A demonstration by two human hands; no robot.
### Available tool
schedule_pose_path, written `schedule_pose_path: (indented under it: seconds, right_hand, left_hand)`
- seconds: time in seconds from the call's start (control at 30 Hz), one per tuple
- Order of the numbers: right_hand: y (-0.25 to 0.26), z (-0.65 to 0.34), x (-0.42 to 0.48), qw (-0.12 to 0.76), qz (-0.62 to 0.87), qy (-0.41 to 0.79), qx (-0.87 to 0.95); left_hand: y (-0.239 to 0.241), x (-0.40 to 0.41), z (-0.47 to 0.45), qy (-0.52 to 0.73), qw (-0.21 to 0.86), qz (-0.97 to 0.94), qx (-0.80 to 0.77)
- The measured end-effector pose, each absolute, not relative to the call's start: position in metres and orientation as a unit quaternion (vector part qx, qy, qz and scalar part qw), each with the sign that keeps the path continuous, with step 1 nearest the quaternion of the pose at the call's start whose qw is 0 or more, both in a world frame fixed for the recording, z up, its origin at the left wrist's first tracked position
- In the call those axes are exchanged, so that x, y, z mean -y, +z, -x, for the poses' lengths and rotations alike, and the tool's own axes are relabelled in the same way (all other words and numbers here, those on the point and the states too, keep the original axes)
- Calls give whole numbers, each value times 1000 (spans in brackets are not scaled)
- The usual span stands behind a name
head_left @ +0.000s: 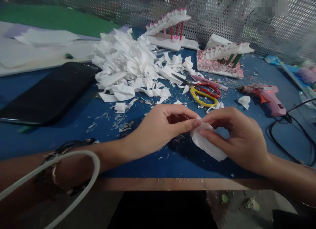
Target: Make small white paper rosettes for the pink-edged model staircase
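Both my hands meet over the blue table point(81, 123) near its front edge. My right hand point(237, 136) pinches a small white paper piece point(207, 145) between thumb and fingers. My left hand point(160, 127) closes its fingertips on the same piece from the left, at its top corner. A bracelet and a white loop hang around my left wrist. Just beyond my hands lie scissors point(204, 92) with red and yellow handles.
A big heap of white paper scraps point(125, 64) lies at the centre back. A black phone point(51, 90) rests on the left. A pink glue gun point(269, 97) with a black cord is on the right. Two white and pink models point(222, 56) stand before a perforated screen.
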State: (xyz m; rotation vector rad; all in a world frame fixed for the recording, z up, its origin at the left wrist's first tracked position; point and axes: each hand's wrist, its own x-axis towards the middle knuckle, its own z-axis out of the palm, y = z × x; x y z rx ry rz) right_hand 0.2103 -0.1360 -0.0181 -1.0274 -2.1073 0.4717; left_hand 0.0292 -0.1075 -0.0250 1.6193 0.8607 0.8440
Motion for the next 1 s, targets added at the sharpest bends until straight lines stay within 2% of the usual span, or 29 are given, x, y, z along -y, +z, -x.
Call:
schedule_pose_path:
  seconds: [0.37, 0.7, 0.9, 1.0]
  right_hand:
    - [-14, -224, 134, 286, 322, 24, 902]
    - [-10, -233, 136, 227, 298, 12, 927]
    - [-3, -229, 141, 237, 254, -125, 929]
    - [-3, -229, 141, 225, 240, -149, 933]
  left_hand:
    - [-23, 106, -31, 281, 655, -615, -339]
    - [-25, 105, -30, 275, 663, -611, -332]
    - [-21, 105, -31, 276, 646, -636, -319]
    - [-20, 106, -32, 271, 646, -637, -320]
